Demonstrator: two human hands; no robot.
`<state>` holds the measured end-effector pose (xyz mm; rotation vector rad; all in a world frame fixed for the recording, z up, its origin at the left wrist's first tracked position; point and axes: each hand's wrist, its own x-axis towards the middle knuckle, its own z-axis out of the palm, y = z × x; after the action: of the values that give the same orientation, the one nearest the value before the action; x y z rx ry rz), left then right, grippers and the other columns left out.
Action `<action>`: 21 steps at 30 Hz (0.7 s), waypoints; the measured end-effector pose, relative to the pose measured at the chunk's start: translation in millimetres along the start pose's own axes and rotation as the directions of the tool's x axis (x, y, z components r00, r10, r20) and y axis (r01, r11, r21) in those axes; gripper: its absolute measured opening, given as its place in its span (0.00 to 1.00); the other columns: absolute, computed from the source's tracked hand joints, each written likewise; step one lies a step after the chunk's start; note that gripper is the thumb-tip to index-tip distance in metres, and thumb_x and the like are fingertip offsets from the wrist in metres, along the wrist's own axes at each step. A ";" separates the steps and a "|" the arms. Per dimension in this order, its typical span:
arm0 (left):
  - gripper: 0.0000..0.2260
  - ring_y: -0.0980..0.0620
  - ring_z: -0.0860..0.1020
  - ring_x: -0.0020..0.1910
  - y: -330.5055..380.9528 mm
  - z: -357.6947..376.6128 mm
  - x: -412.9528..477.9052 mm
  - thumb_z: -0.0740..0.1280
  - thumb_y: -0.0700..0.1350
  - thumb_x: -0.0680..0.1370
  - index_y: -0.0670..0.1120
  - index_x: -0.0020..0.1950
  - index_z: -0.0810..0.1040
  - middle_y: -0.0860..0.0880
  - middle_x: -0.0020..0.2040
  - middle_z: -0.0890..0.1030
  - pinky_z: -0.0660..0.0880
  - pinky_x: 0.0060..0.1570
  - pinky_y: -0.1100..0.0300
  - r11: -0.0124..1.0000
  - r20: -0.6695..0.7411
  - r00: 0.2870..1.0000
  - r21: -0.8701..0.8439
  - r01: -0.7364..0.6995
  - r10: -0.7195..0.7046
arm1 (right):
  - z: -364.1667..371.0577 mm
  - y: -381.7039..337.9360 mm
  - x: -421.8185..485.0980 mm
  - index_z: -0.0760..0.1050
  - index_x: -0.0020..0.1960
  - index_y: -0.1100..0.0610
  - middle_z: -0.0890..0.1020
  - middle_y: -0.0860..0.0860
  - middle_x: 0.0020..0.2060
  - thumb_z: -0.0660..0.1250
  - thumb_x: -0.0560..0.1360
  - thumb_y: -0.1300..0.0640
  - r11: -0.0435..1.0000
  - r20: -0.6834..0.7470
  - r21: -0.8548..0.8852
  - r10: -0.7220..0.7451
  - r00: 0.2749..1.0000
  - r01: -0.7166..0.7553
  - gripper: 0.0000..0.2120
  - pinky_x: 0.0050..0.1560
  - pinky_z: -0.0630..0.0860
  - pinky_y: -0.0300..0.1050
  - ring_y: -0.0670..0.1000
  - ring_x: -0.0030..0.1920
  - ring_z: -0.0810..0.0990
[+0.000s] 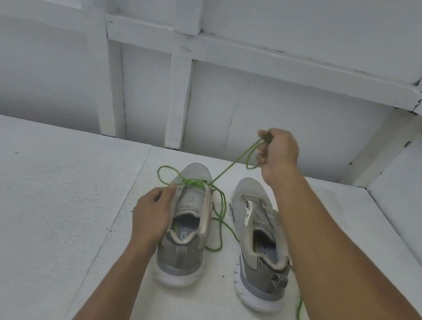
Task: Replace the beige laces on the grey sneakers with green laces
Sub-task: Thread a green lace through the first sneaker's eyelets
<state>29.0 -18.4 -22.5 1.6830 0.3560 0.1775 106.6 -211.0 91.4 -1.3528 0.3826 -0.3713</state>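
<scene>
Both bare arms reach forward from the bottom of the view. The left hand [153,214] is low, with its fingers curled round the side of the left sneaker [186,239] and its thumb up near the front. The right hand [278,154] is lifted high, fingers curled, pinching the green lace [195,182].

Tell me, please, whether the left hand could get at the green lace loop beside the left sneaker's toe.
Probably yes: the left hand grips that sneaker at its eyelets, fingers right beside the loop, nothing in between.
</scene>
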 end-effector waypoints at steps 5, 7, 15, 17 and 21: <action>0.12 0.55 0.78 0.48 -0.2 0.7 0.8 0.63 0.57 0.79 0.51 0.50 0.83 0.57 0.44 0.82 0.71 0.49 0.56 1.000 -0.001 1.000 -0.011 0.009 -0.009 | -4.6 31.9 -15.9 0.78 0.53 0.50 0.76 0.45 0.38 0.66 0.75 0.54 0.544 0.400 -0.716 -0.194 0.896 0.438 0.07 0.37 0.71 0.38 0.48 0.37 0.75; 0.12 0.53 0.78 0.48 0.0 0.7 0.9 0.63 0.56 0.79 0.51 0.50 0.83 0.56 0.45 0.82 0.72 0.50 0.56 1.000 -0.004 1.000 -0.001 0.003 -0.003 | -4.1 58.4 -24.3 0.79 0.57 0.46 0.78 0.48 0.46 0.68 0.76 0.50 0.200 0.557 -0.816 0.016 0.831 0.543 0.10 0.45 0.73 0.42 0.51 0.46 0.78; 0.13 0.52 0.78 0.47 1.6 0.0 -0.7 0.63 0.56 0.79 0.50 0.48 0.82 0.55 0.43 0.81 0.71 0.47 0.55 1.000 -0.005 1.000 0.006 0.002 -0.002 | 0.7 48.6 -30.2 0.74 0.45 0.53 0.79 0.50 0.43 0.62 0.75 0.53 0.076 0.532 -0.840 -0.081 0.843 0.538 0.04 0.40 0.69 0.44 0.54 0.43 0.76; 0.13 0.52 0.78 0.46 1.2 -0.6 -0.8 0.63 0.56 0.79 0.49 0.47 0.82 0.54 0.43 0.82 0.70 0.46 0.55 1.000 -0.008 1.000 0.003 0.010 -0.010 | 0.4 32.4 -26.7 0.73 0.43 0.54 0.78 0.49 0.40 0.62 0.74 0.53 0.245 0.440 -0.851 -0.150 0.885 0.465 0.05 0.37 0.70 0.44 0.52 0.40 0.75; 0.14 0.52 0.78 0.47 0.2 1.3 1.1 0.63 0.57 0.79 0.49 0.48 0.82 0.54 0.44 0.82 0.71 0.47 0.55 1.000 -0.002 1.000 0.007 0.015 -0.015 | -4.0 3.1 -21.3 0.63 0.32 0.54 0.67 0.47 0.27 0.62 0.73 0.57 0.710 0.232 -0.663 -0.108 0.967 0.238 0.13 0.28 0.61 0.41 0.49 0.27 0.63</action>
<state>30.5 -19.3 -22.7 1.6867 0.3708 0.1671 86.0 -203.9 88.7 -2.1585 0.2451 -0.2649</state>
